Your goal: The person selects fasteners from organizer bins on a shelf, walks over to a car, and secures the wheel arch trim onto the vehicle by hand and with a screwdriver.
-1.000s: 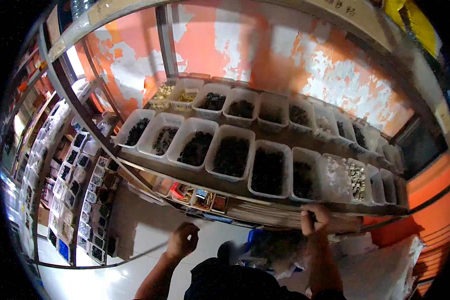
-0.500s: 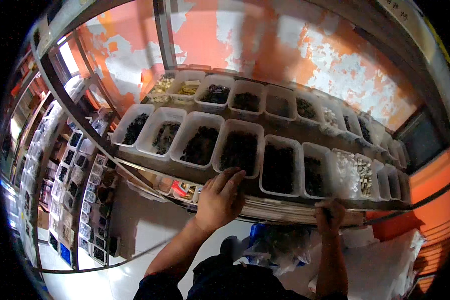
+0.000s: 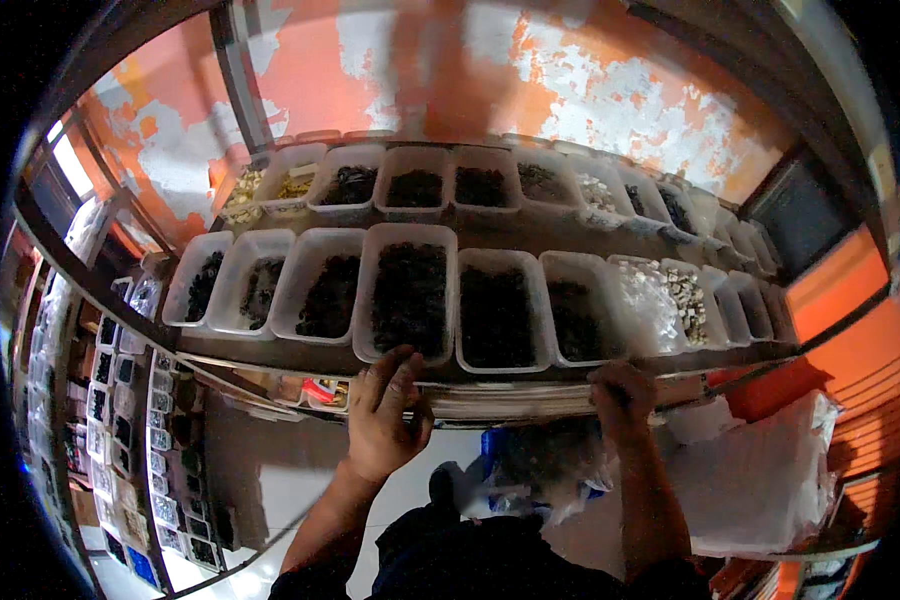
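Observation:
My left hand (image 3: 385, 415) is at the shelf's front edge, fingertips against the near end of a clear plastic bin (image 3: 367, 320) of small black parts. Its fingers are slightly bent, with the thumb apart. Farther right, my right hand (image 3: 625, 395) is curled closed just in front of the shelf edge; whatever it may hold is hidden. Behind it are another bin of dark parts (image 3: 575, 320) and a bin with white pieces in clear plastic bags (image 3: 645, 300). Between the hands sits one more bin of black parts (image 3: 500, 310).
A second row of bins stands behind, including one with yellow pieces (image 3: 295, 185). Below the shelf are a red-labelled packet (image 3: 320, 390), stacked flat sheets (image 3: 500, 400) and a large translucent bag (image 3: 750, 480). A rack of small bins (image 3: 160, 450) stands left.
The view has shifted, so shelf and bins lie farther left in the picture. My left hand's fingers have slid down to the bin's near end. The right hand stays curled near the shelf edge.

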The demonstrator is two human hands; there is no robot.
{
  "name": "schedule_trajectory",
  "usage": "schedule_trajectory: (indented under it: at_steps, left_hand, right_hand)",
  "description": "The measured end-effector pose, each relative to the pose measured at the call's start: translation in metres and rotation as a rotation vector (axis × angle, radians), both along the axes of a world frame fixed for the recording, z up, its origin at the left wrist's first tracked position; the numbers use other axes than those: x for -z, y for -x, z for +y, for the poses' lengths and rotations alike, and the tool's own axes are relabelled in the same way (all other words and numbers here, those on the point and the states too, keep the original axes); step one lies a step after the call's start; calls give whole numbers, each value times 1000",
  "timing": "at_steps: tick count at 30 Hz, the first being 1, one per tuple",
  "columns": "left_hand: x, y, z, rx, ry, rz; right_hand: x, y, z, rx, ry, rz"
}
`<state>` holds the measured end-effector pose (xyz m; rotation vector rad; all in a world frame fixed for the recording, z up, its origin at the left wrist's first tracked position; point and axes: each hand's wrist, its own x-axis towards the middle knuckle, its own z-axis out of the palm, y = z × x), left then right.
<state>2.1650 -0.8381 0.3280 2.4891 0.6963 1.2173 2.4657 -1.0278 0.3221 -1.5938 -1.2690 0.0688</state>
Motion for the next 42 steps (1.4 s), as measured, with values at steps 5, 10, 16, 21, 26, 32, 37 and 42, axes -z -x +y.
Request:
schedule_trajectory:
  at_steps: [5, 10, 16, 21, 26, 32, 37, 42]
  left_hand:
    - [-16, -6, 0, -9, -8, 8]
    - [-21, -22, -3, 92, 3, -45]
    - [-15, -50, -8, 93, -169, 40]
    - [-2, -54, 0, 125, -131, -77]
    - [-6, -57, -3, 157, -124, -120]
    - [-1, -54, -7, 176, -88, -121]
    - [3, -46, -1, 174, -88, -149]
    - [3, -47, -5, 154, -42, -57]
  right_hand:
    - [2, -6, 6, -33, -179, -184]
    - [4, -6, 3, -50, -106, -90]
    - [-1, -11, 6, -108, -171, -156]
    - [9, -10, 3, -71, -109, -60]
    - [1, -4, 5, 20, -132, -202]
    - [-11, 6, 2, 121, -7, -82]
    - [4, -4, 13, 124, -93, -415]
    - [19, -5, -1, 179, -111, -185]
